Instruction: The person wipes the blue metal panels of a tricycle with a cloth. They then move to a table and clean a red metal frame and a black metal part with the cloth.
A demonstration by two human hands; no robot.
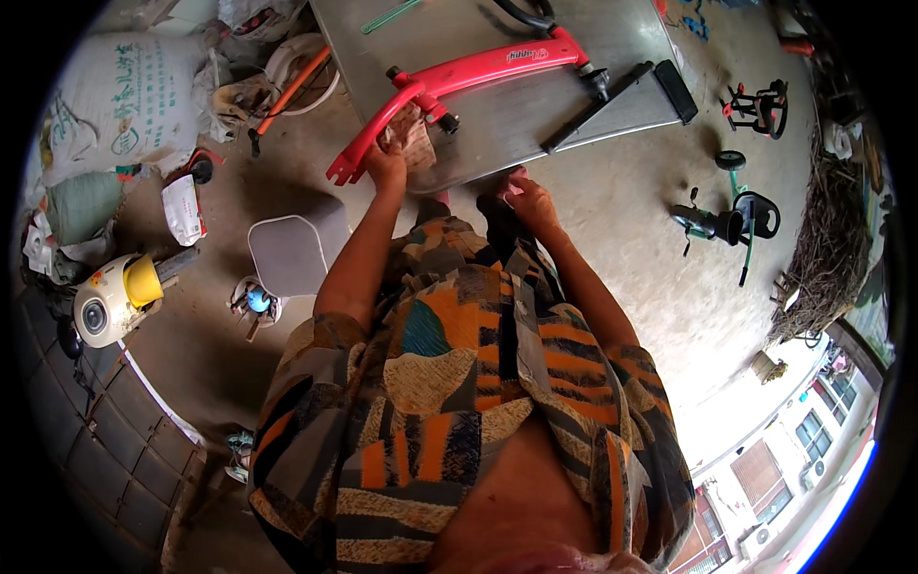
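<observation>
A red child's bike frame [478, 69] lies across the metal-topped table [478, 143], its forked end jutting over the near left edge. Beside that end, my left hand [385, 167] is closed on a light brown patterned cloth [419, 145], close against the red tube. My right hand [533, 204] is at the table's near edge, its fingers pinched together around something small and pinkish that I cannot make out. Right of the frame, a black tube [598, 110] lies at a slant, with a black pad [675, 91] by its far end.
A thin green tool [390, 16] lies at the table's far left. A grey square stool [290, 251] stands at my left, near a cream and yellow appliance [115, 298] and a white sack [124, 105]. At right are a green tricycle [736, 210] and bundled sticks [832, 220].
</observation>
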